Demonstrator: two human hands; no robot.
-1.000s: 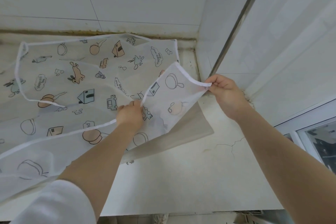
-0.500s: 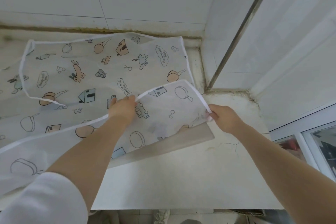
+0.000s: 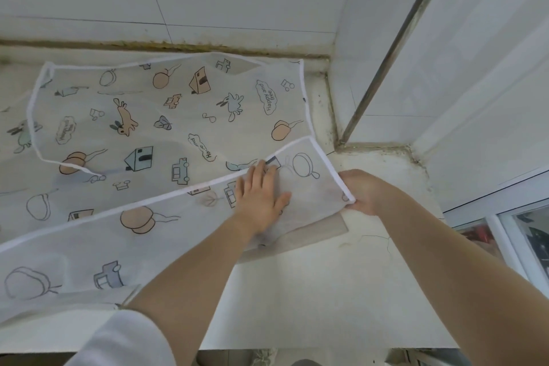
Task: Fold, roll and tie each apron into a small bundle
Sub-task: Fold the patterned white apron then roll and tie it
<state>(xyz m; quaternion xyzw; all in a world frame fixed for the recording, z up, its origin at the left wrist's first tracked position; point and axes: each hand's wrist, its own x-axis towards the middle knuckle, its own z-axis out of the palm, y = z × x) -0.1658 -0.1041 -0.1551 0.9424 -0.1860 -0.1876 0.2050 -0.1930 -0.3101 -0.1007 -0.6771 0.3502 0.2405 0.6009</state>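
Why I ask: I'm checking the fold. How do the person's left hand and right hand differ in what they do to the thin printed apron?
The left hand lies flat, fingers spread, pressing the folded flap of the thin printed apron; the right hand curls round the flap's white-trimmed corner. The left rests on top of the fabric, the right sits at its edge. Both touch the same flap, on the pale countertop.

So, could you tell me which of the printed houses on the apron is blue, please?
The house left of the little car, mid-apron; the house near the wall is tan.
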